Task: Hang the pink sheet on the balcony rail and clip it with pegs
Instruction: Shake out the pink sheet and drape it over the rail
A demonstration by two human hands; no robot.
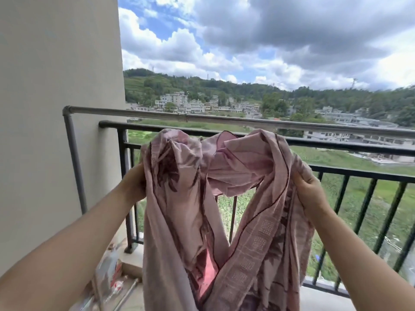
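Note:
The pink sheet (242, 198), printed with dark maroon leaves and a checked border, hangs bunched and twisted between my two hands in front of the balcony rail. My left hand (134, 182) grips its left fold, fingers hidden in the cloth. My right hand (307, 185) pinches its right fold. The sheet's top reaches about the height of the black balcony rail (336, 145). A grey metal drying bar (224, 118) runs just above and nearer than that rail. No pegs are visible.
A beige wall (58, 108) closes the left side, and the grey bar's upright post (75, 162) stands against it. Clutter of plastic, a red-and-white packet and a metal rod (112, 272) lies on the floor at lower left. Beyond the railing are fields and houses.

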